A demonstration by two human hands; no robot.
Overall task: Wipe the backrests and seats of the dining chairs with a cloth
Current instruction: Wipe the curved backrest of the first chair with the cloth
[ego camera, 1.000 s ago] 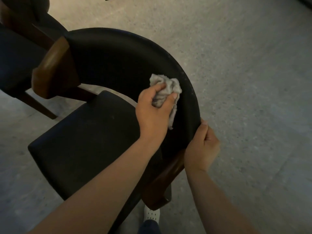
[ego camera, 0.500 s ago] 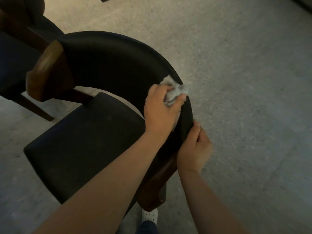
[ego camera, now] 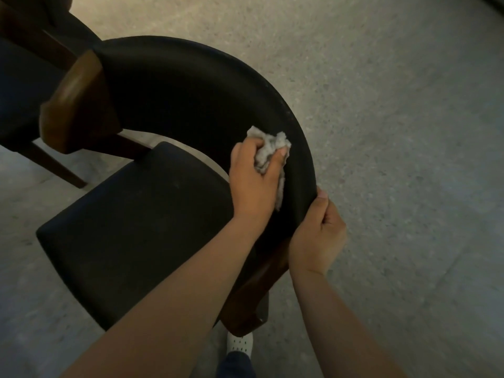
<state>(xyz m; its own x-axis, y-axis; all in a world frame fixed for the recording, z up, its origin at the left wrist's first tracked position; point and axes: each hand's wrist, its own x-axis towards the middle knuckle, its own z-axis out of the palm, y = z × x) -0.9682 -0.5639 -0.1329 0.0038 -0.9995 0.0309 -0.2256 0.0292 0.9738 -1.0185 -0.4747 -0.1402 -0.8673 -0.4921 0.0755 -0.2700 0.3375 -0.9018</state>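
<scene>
A dining chair stands below me with a curved black backrest (ego camera: 191, 94) and a black padded seat (ego camera: 136, 227). Its arm ends are brown wood (ego camera: 73, 102). My left hand (ego camera: 253, 184) grips a crumpled grey cloth (ego camera: 270, 148) and presses it against the inner face of the backrest near its right end. My right hand (ego camera: 319, 236) holds the backrest's right edge from outside, thumb on the rim, fingers curled behind it.
A second dark chair (ego camera: 19, 85) with wooden legs stands close at the upper left. Grey speckled floor (ego camera: 395, 132) stretches to the right and beyond. My foot in a white shoe (ego camera: 240, 342) shows under the chair's near arm.
My left hand slid the cloth along the inside of the backrest, up to the rim and back down a little. My right hand kept its hold on the edge.
</scene>
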